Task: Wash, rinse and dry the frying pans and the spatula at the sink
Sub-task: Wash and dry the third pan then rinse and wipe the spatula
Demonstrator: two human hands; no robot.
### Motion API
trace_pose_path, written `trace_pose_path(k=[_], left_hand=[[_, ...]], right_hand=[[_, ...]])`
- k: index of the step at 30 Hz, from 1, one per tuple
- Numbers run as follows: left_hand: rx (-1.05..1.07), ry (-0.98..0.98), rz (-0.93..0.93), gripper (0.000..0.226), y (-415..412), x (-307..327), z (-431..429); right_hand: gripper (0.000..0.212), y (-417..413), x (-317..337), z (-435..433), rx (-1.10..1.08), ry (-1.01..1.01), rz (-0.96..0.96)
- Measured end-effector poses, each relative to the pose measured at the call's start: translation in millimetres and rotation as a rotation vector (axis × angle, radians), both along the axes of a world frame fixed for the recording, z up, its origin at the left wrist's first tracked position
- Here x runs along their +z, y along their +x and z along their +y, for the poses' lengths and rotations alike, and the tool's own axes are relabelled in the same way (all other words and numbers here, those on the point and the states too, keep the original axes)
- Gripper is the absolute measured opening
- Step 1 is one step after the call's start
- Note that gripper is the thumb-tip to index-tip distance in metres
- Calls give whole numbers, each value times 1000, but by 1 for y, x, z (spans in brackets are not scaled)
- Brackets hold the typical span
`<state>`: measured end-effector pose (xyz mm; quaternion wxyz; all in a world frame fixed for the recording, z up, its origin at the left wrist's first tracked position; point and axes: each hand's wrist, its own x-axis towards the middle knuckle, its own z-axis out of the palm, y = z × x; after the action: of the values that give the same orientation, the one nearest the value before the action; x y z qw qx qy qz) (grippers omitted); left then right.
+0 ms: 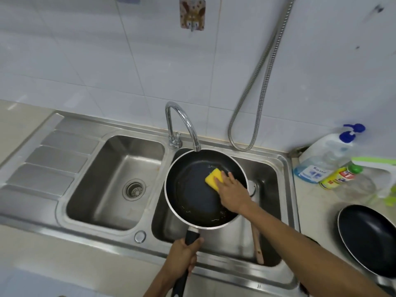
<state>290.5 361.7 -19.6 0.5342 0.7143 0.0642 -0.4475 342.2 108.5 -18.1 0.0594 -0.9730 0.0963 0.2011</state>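
Note:
A black frying pan [192,194] with a silver rim hangs over the right sink basin [270,181], under the faucet spout. My left hand [184,257] grips its black handle at the front edge of the sink. My right hand [232,192] presses a yellow sponge [213,176] onto the pan's inner surface at its right side. Bits of residue show near the pan's front rim. A wooden-handled spatula [258,245] lies in the right basin, mostly hidden beneath the pan and my arm. A second black frying pan [370,239] sits on the counter at the right.
The left basin [120,168] has a drain strainer, with a ribbed drainboard [49,159] further left. A chrome faucet [182,125] stands between the basins; a metal hose [259,86] hangs on the tiled wall. Soap bottles [327,161] and a green-and-white brush [385,181] stand at right.

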Motion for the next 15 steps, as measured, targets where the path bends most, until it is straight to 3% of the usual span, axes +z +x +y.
trace_pose_path(k=[4, 7, 12, 15], left_hand=[[-2, 9, -31, 48, 6, -4, -4], [-30, 20, -8, 42, 5, -5, -9], [-64, -39, -2, 40, 3, -2, -4], [-65, -40, -13, 42, 6, -2, 3]], right_hand=[[69, -42, -10, 36, 132, 150, 55], [64, -12, -7, 72, 200, 232, 27], [71, 62, 9, 50, 92, 98, -31], [71, 66, 11, 8, 2, 14, -8]])
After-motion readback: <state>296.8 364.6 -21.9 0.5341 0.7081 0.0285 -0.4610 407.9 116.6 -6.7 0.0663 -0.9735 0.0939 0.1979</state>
